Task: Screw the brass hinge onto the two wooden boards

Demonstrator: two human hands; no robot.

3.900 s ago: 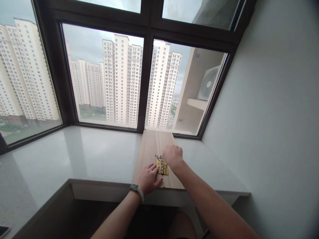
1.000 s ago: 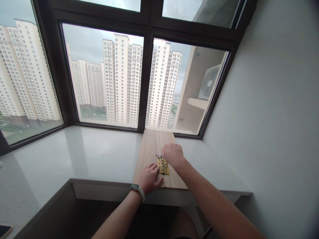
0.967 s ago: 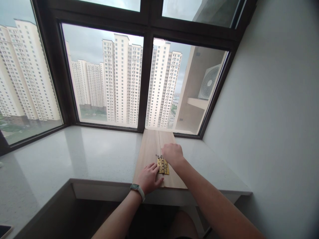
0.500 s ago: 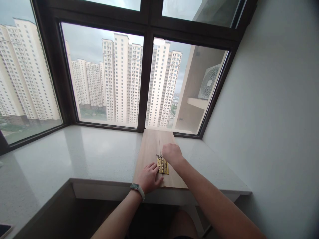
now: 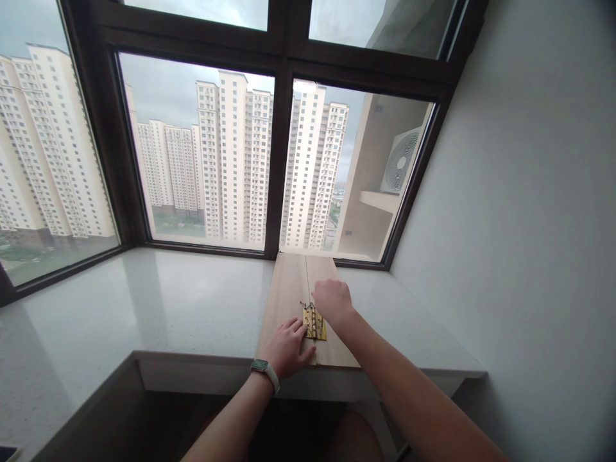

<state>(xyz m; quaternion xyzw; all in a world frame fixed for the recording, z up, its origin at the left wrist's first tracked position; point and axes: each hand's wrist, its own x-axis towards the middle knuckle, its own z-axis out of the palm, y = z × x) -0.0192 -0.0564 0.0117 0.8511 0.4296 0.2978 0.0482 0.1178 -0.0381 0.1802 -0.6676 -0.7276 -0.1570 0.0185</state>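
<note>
A brass-coloured hinge [image 5: 315,325] lies opened flat across the seam between two pale wooden boards [image 5: 287,282]. A few small dark screws [image 5: 303,303] rest at its far edge. My left hand [image 5: 287,346] lies on the near left part of the boards, fingers stretched and fingertips touching the hinge's left leaf. Its wrist wears a watch [image 5: 260,365] on a light band. Over the hinge's far right corner, my right hand [image 5: 332,300] is closed in a fist-like grip. Whatever sits in its fingers is hidden or too small to name.
The boards lie on a white speckled counter [image 5: 202,301] and reach back to the dark window frame [image 5: 279,160]. A white wall [image 5: 520,212] rises on the right. The counter's front edge drops to a dark recess where my legs show. A dark object's corner [image 5: 7,453] shows at lower left.
The view has tilted slightly upward, so everything sits a little lower. My right hand stays closed by the hinge with a slight turn; my left hand keeps its place.
</note>
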